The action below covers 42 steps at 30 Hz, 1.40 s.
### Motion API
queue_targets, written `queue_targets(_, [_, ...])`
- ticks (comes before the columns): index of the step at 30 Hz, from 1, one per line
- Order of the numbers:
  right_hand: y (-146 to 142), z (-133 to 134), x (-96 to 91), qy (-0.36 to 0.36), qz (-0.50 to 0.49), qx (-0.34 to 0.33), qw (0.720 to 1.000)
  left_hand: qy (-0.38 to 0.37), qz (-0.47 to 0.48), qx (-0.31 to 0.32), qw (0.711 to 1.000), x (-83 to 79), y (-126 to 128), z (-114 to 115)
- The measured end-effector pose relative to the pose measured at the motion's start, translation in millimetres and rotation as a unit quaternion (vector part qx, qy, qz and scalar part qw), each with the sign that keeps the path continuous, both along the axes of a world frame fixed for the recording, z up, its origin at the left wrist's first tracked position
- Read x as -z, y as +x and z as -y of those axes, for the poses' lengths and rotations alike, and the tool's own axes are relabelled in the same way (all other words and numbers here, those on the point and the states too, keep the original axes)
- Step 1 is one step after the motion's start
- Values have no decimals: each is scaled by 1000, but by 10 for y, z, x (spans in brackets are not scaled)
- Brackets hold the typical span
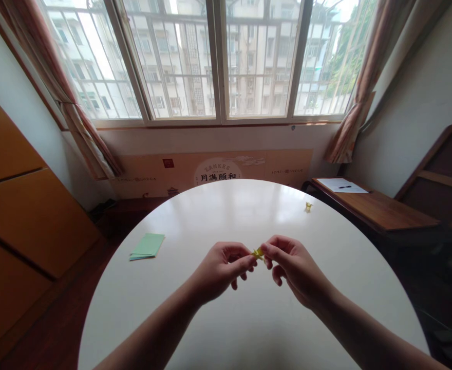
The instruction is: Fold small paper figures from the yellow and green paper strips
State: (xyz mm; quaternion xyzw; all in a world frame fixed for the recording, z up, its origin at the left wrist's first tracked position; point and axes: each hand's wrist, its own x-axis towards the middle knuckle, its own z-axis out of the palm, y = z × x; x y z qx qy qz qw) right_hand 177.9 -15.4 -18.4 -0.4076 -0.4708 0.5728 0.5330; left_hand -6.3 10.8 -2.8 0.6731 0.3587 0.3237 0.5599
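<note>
Between my two hands, above the white round table (210, 324), is a small folded piece of yellow paper (258, 253). My left hand (222, 270) pinches its left side between thumb and forefinger. On the other side, my right hand (297, 267) grips it with the thumb and fingertips. The fingertips cover part of the paper, so its full shape is hidden. A second small folded yellow paper piece (308, 206) rests on the table's far right, apart from both hands.
Green paper sheets (148, 245) lie stacked on the table's left side. Right of the table stands a wooden bench (388, 208) bearing a white sheet (336, 185) and a dark pen (345, 187). A printed cardboard panel (283, 164) stands beyond the table under the window.
</note>
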Motion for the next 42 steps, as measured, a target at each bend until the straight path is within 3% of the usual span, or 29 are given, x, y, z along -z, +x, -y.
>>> queue_targets(26, [-17,3,13,-114,-121,-51,985,-3,5,-6,1000,16,-8,-31])
queue_targets(42, [11,-6,-4,-28,-30,-41,998,-28,20,-16,999,-20,4,-24])
